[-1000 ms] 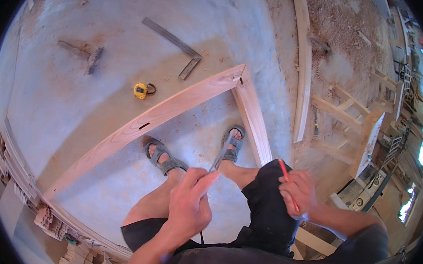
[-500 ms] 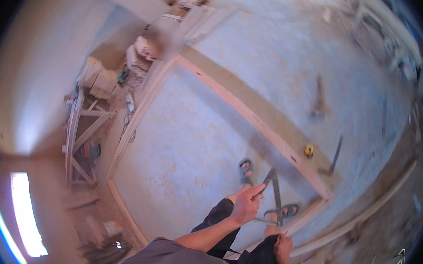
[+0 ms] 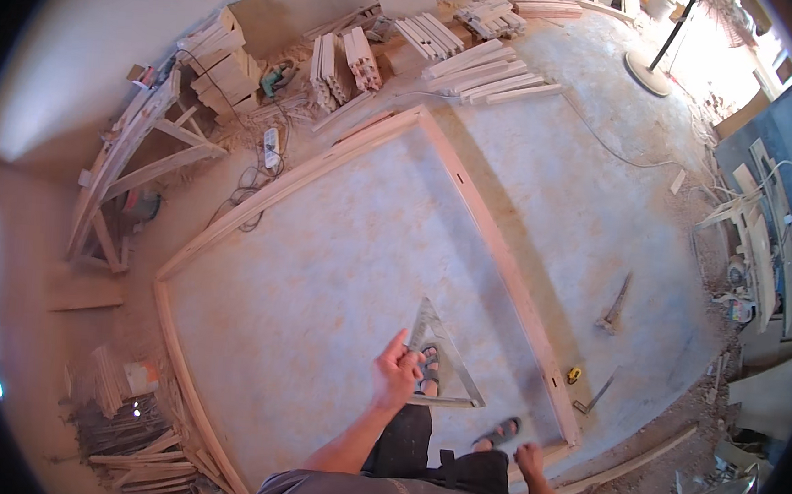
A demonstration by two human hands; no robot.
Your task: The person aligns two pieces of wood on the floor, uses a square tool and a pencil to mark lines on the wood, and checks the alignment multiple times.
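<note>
Left hand [image 3: 395, 373] grips the grey metal triangular set square [image 3: 440, 360] at its left edge, holding it up above the concrete floor [image 3: 320, 278]; the triangle extends right and up from the fingers, inside the large pale wooden rectangular frame [image 3: 497, 245] lying on the floor. Right hand [image 3: 528, 458] hangs low by the hip, well apart from the square, and I can't tell whether it's open or closed. Small yellow tape measure [image 3: 573, 376] sits just outside the frame's right rail.
</note>
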